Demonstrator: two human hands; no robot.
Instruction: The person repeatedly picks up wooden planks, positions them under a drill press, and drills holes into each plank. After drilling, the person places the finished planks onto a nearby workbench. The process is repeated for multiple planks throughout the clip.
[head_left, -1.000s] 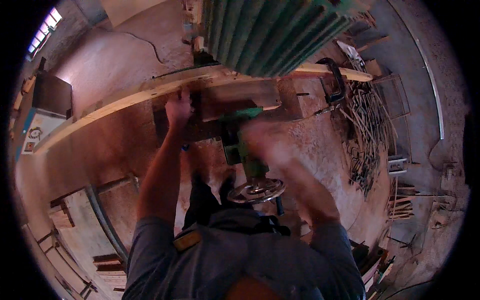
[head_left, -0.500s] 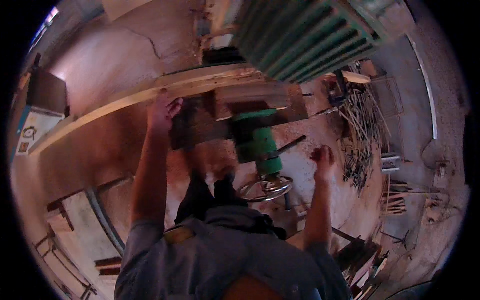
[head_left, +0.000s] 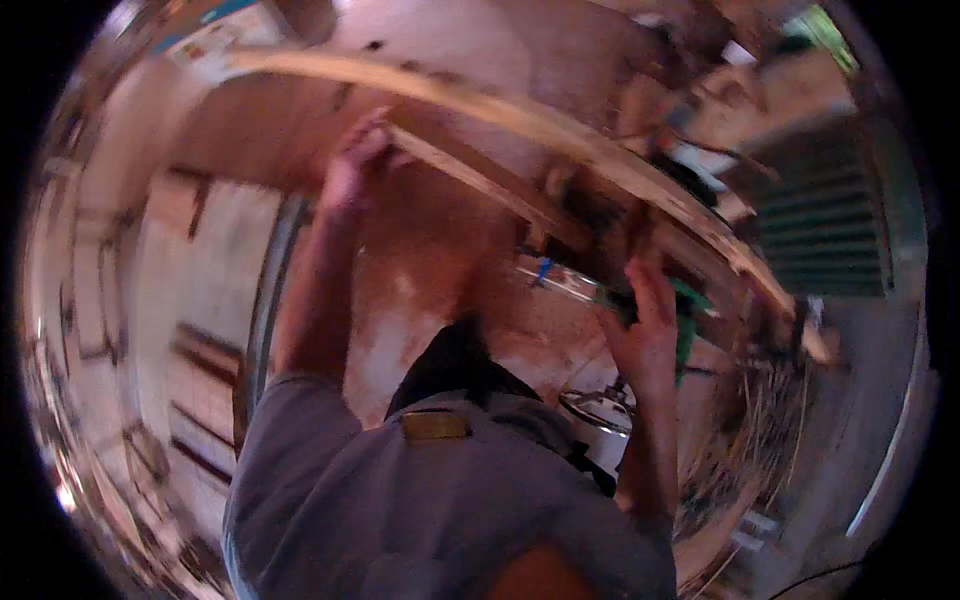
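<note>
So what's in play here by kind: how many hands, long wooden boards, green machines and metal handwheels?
Hands: 2, left hand and right hand
Long wooden boards: 1, the board
Green machines: 1, the machine
Metal handwheels: 1, the handwheel
Total: 5

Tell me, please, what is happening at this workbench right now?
A person in a grey shirt is handling a long wooden plank that runs across a green machine. The left hand grips the plank near its left stretch, while the right hand is raised, fingers spread, just under its other part. The picture is blurred with motion.
</note>
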